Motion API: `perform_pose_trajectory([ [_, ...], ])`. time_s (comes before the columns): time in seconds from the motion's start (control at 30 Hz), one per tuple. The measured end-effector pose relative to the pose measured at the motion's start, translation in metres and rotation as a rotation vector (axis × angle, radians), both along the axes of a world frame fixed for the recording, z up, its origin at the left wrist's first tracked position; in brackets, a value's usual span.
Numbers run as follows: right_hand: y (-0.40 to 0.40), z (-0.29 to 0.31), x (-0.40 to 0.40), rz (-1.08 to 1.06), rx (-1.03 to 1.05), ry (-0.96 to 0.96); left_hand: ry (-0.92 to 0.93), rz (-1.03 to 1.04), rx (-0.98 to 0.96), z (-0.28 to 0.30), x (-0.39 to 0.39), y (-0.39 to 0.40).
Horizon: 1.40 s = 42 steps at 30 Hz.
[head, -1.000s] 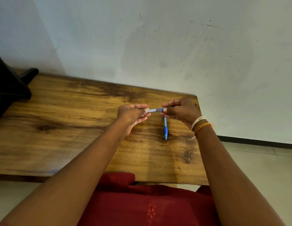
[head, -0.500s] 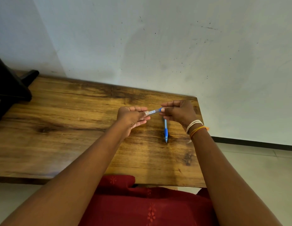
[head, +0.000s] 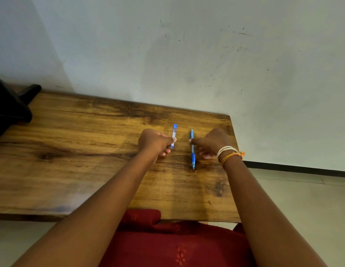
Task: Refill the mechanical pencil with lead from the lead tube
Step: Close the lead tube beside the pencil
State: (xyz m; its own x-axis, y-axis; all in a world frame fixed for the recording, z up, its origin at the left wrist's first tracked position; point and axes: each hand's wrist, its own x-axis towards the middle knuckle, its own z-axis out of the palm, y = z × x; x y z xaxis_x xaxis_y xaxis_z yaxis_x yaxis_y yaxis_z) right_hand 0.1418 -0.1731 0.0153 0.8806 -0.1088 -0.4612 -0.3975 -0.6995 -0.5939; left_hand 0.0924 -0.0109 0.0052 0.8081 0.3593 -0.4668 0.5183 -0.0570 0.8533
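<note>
A clear lead tube with a blue cap at its far end lies or hovers just above the wooden table. My left hand pinches its near end between thumb and fingers. Just to the right, a blue mechanical pencil points its tip toward me, lengthwise on the table. My right hand grips the pencil's middle with its fingertips; the wrist wears white and orange bands. Tube and pencil run roughly parallel, a short gap apart.
A dark object stands at the table's far left. The table's right edge runs close to my right wrist, with tiled floor beyond. A pale wall backs the table. Red cloth covers my lap below the near edge.
Both hands held the tube crosswise between them before. Now they have separated: the left turned the tube lengthwise, and the right moved onto the pencil on the table.
</note>
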Motion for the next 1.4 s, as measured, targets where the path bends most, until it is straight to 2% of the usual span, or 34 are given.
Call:
perform_pose_trajectory([
  [0.1, 0.008, -0.003, -0.001, 0.053, -0.044, 0.051, 0.012, -0.012, 0.139, -0.003, 0.002, -0.001],
  [0.33, 0.019, -0.009, -0.002, 0.023, -0.008, -0.137, -0.012, 0.003, 0.347, -0.005, 0.003, -0.004],
  [0.53, 0.026, -0.015, -0.004, 0.007, 0.053, -0.221, -0.041, 0.031, 0.444, -0.008, 0.004, 0.000],
  [0.77, 0.027, -0.015, -0.005, -0.009, 0.067, -0.202, -0.093, -0.014, 0.479, -0.012, 0.003, 0.002],
  [0.97, 0.019, -0.018, -0.009, -0.163, 0.296, -0.144, -0.155, -0.028, 0.455, -0.014, -0.005, 0.008],
  [1.13, 0.020, -0.022, -0.020, -0.182, 0.317, -0.188, -0.270, -0.070, 0.432, -0.017, -0.026, 0.007],
  [1.23, 0.020, -0.018, -0.019, -0.113, 0.304, -0.152, -0.250, -0.127, 0.365, -0.007, -0.028, 0.010],
  [1.4, 0.019, -0.012, -0.008, -0.079, 0.331, -0.005, -0.141, -0.297, 0.454, 0.001, -0.018, 0.013],
])
